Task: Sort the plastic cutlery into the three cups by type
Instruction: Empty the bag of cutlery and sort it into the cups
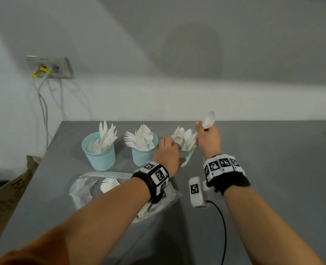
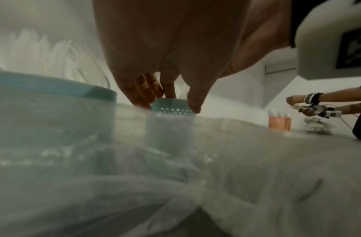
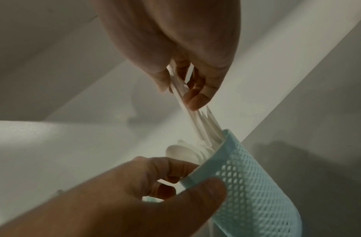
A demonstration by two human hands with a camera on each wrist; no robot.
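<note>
Your left hand (image 1: 168,153) grips the spoon cup (image 1: 186,158) rim; your right hand (image 1: 208,138), at its 1 o'clock, pinches a bunch of spoons (image 1: 209,119).

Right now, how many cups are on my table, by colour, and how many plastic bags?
Teal cups: 3, the knife cup, the fork cup and the spoon cup, which the left hand grips.
Orange cups: 0 on this table.
Clear plastic bags: 1.
Total: 4.

A grey table (image 1: 273,169) stands against a white wall (image 1: 158,54) bearing a socket plate (image 1: 50,66) with hanging cables (image 1: 43,108).
</note>
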